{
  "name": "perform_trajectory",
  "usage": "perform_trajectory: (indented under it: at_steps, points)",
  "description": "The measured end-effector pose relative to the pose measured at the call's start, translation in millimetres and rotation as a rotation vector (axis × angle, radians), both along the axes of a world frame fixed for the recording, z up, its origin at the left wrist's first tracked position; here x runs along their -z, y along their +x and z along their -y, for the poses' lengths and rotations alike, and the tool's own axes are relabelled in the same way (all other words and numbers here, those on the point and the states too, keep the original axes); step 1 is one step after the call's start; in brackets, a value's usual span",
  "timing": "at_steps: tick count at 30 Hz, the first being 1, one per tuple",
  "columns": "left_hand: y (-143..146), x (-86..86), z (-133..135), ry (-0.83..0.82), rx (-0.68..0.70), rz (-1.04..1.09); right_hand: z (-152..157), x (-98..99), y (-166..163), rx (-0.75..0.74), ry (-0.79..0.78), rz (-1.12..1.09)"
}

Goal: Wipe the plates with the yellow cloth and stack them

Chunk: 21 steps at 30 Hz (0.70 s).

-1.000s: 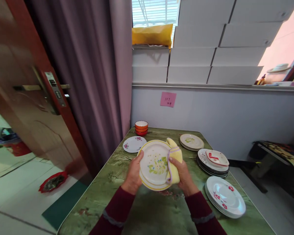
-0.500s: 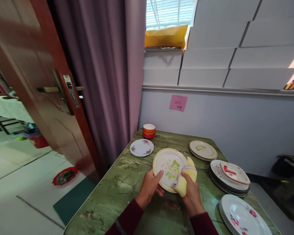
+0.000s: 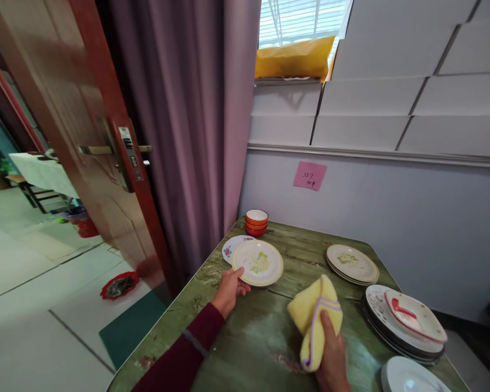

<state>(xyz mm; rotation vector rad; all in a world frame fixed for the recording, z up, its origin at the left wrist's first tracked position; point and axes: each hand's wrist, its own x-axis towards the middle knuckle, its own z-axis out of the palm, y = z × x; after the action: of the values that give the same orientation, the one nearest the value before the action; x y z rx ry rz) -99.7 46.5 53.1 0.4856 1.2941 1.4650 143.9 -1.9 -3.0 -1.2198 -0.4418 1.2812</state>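
Observation:
My left hand [image 3: 230, 288] grips the near-left edge of a cream plate [image 3: 258, 263] with a yellow rim and a green leaf pattern. That plate is held up over the table's left side and partly hides a white plate with pink flowers [image 3: 229, 251]. In my right hand [image 3: 332, 348] is a folded yellow cloth [image 3: 316, 321] with a purple edge, apart from the plate. Behind the flowered plate stand stacked orange-red bowls [image 3: 256, 223] with white insides.
On the green table [image 3: 237, 348], the right side holds a stack of cream plates [image 3: 353, 263], a larger stack with a red-marked dish [image 3: 416, 314] on top, and more white plates [image 3: 412, 375]. A pink note [image 3: 310, 175] is on the wall; a door [image 3: 102, 163] stands at left.
My left hand has carried the cream plate leftward and away from me, over the flowered plate. My right hand with the cloth has come off the plate and moved right and nearer.

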Motion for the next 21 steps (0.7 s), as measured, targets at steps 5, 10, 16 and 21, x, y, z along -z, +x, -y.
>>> perform_trajectory:
  at_steps: [5,10,16,21]
  points:
    - [-26.5,8.5,-44.5,-0.115,-0.178,0.011,23.8,20.7,-23.5,-0.050,0.043,0.135]
    - [-30.1,17.3,-68.3,-0.190,-0.258,0.053,24.9,22.0,-30.5,-0.103,0.101,0.116]
    - [-30.0,24.2,-77.6,-0.213,-0.291,0.097,21.5,25.0,-24.4,-0.083,0.028,0.020]
    - [-30.7,29.2,-80.8,-0.231,-0.300,0.101,21.0,20.8,-21.3,-0.121,0.041,0.049]
